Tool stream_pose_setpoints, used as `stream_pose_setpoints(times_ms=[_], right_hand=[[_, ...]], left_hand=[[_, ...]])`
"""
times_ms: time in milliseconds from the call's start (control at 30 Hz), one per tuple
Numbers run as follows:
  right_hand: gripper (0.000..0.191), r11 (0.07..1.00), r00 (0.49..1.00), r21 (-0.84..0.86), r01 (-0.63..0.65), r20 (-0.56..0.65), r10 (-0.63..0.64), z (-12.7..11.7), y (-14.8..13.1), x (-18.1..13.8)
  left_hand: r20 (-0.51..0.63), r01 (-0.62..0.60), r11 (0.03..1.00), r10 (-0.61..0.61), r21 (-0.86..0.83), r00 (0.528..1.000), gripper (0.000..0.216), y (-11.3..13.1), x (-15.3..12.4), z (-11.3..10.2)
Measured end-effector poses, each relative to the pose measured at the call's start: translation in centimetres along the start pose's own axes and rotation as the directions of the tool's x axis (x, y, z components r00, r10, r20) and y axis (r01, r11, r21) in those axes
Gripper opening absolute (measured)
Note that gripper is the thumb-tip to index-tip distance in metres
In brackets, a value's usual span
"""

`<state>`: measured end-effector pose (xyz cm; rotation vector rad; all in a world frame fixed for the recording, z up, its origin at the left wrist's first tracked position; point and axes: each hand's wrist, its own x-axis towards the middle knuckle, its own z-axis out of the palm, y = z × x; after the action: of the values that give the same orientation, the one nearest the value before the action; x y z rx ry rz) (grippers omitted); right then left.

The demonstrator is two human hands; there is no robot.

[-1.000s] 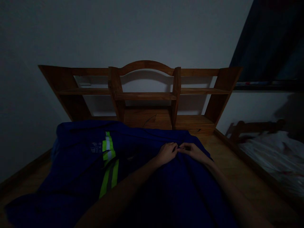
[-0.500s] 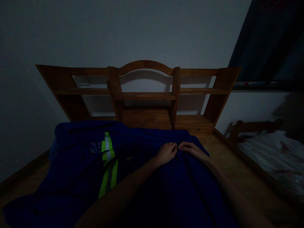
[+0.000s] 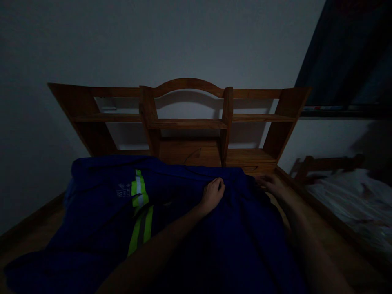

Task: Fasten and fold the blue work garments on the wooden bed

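A dark blue work jacket [image 3: 101, 220] with yellow-green and silver reflective strips lies spread before me, wrinkled, with pale printing on its left part. My left hand [image 3: 213, 194] is closed in a pinch on the cloth near the jacket's far edge, right of the middle. Farther right, at the side edge of the jacket, is my right hand [image 3: 272, 185], somewhat blurred. Its fingertips are bent together on the dark cloth there, and the edge looks lifted. Both forearms reach over the jacket, and dim light hides the folds between them.
Behind the jacket stands a wooden shelf unit [image 3: 190, 123] with an arched top, against a pale wall [image 3: 183, 41]. On the right are a wooden rail [image 3: 330, 163], a whitish plastic-looking heap [image 3: 355, 200] and a dark curtain [image 3: 346, 53].
My right hand has moved right, away from my left hand, to the jacket's side edge, and the cloth there has shifted. My left hand stays nearly in place.
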<state>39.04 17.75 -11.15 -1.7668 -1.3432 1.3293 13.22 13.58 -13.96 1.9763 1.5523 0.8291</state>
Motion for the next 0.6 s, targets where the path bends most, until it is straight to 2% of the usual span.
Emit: stream_pose_setpoints(times_ms=[33, 100, 200, 267, 367, 467, 533, 600], right_hand=[[0.02, 0.996, 0.997, -0.05, -0.07, -0.046, 0.068, -0.7, 0.5, 0.3], [0.024, 0.98, 0.988, -0.121, -0.156, -0.031, 0.154, -1.3, 1.2, 0.5], [0.04, 0.966, 0.97, -0.162, -0.204, 0.097, 0.221, -0.7, 1.2, -0.1], [0.045, 0.968, 0.945, -0.135, -0.212, 0.224, 0.238, 0.2, 0.6, -0.9], [0.047, 0.972, 0.885, -0.021, -0.235, 0.408, 0.223, 1.3, -0.5, -2.3], [0.041, 0.971, 0.861, 0.081, -0.226, 0.482, 0.161, 1.8, -1.6, -3.0], [0.037, 0.968, 0.882, 0.177, -0.18, 0.464, 0.079, 2.0, -2.1, -3.1], [0.039, 0.959, 0.918, 0.25, -0.132, 0.395, 0.023, 2.1, -2.3, -2.9]], left_hand=[[-0.02, 0.014, 1.0, -0.014, -0.013, 1.0, 0.019, 0.0, 0.0, 0.0], [-0.059, 0.041, 0.998, -0.044, -0.049, 0.997, 0.02, -0.1, 0.1, -0.1], [-0.11, 0.088, 0.987, -0.103, -0.132, 0.989, 0.021, -0.4, 0.2, -0.1], [-0.13, 0.133, 0.973, -0.159, -0.19, 0.979, 0.021, -0.8, 0.4, 0.0], [-0.127, 0.206, 0.944, -0.245, -0.256, 0.961, 0.021, -1.5, 0.5, 0.1], [-0.126, 0.251, 0.921, -0.298, -0.299, 0.946, 0.021, -1.2, 0.6, -0.6], [-0.225, 0.198, 0.928, -0.275, -0.315, 0.935, 0.019, 0.1, 0.5, -1.6], [-0.326, 0.048, 0.942, -0.163, -0.332, 0.931, 0.026, 2.3, 0.5, -2.5]])
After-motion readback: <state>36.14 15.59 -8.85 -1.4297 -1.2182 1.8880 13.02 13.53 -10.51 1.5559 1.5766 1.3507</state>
